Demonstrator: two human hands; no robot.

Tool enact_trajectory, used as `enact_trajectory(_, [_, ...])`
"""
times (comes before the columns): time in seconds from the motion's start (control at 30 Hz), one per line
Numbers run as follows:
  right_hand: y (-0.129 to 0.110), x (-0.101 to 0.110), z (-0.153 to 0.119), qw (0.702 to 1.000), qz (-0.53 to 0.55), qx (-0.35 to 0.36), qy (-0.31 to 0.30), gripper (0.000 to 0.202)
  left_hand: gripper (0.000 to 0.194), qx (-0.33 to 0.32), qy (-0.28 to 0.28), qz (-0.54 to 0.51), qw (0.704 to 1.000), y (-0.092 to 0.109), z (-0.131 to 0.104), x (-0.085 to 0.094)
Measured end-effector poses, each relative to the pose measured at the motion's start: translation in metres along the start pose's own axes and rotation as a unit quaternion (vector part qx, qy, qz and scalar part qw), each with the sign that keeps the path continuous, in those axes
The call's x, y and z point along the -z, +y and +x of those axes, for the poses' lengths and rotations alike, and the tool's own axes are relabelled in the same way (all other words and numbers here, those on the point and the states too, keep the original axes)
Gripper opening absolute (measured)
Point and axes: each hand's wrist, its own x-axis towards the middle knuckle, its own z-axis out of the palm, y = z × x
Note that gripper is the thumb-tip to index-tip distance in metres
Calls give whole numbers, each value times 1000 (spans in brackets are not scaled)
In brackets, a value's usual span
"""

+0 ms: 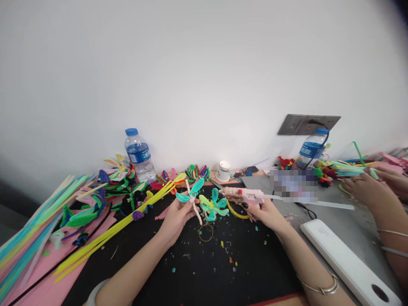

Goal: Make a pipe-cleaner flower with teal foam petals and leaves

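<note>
My left hand (174, 221) pinches a pipe-cleaner piece with teal looped petals (196, 190) crossing a cream fuzzy stem (198, 213). My right hand (269, 216) is wrapped around a pale pink hot glue gun (254, 196), its nozzle pointing left. A long translucent glue stick (334, 205) juts from the back of the gun. Between my hands is a teal and yellow pipe-cleaner flower (214, 205), close to the nozzle. Whether my left fingertips also touch this flower, I cannot tell. Below it, a thin gold ring (206, 233) lies on the black mat (204, 272).
Pipe cleaners (35, 229) and finished-looking flowers (86, 208) crowd the left. Water bottles (139, 155) stand by the wall. A small white cup (223, 171) sits at the back. On the right are a long white device (347, 261) and another person's hands (366, 191).
</note>
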Motion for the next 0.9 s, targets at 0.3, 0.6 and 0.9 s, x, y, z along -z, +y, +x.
enact_trajectory(0.3, [-23,0,-5,994,-86,10,-67,28,39,-20,31,79,996,-1,2,1])
enact_trajectory(0.6, [-61,14,12,980,-162,-5,-119,27,41,-20,22,107,994,0,3,-2])
enact_trajectory(0.9, [-71,24,25,972,-178,-48,-147,24,40,-32,12,109,993,-3,5,0])
